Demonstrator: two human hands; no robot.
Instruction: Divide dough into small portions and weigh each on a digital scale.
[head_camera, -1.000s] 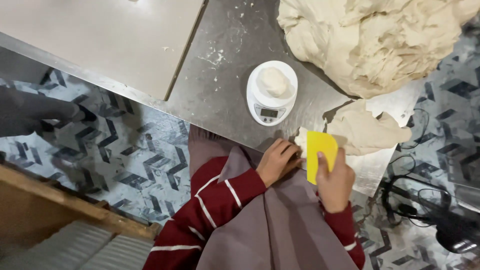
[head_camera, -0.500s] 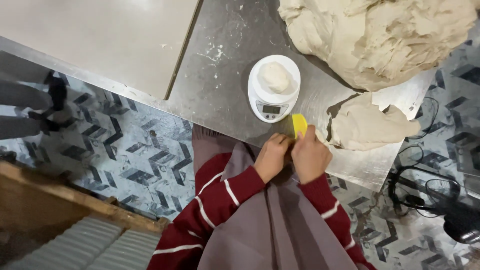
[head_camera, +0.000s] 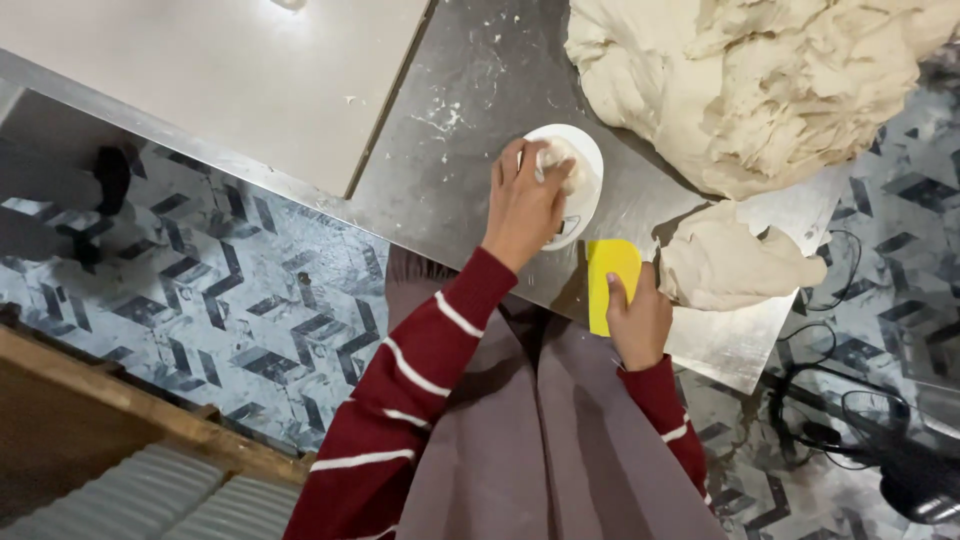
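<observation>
Reaching forward since a moment ago, the left hand (head_camera: 522, 205) now has its fingers (head_camera: 512, 165) curled over the pale dough piece (head_camera: 558, 160) on the round white scale (head_camera: 585, 185). Just right of the scale, the right hand (head_camera: 638, 318) pinches a yellow scraper (head_camera: 610, 270) flat on the floured steel desk (head_camera: 450, 150). Beyond lies a big dough mass (head_camera: 760, 80), a smaller lump (head_camera: 725, 265) nearer. Below spreads patterned floor (head_camera: 200, 290).

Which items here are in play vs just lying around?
In play: left hand on dough piece atop white scale; right hand holding yellow scraper; cut dough lump; big dough mass.

Lying about: black cables on floor; pale board.
</observation>
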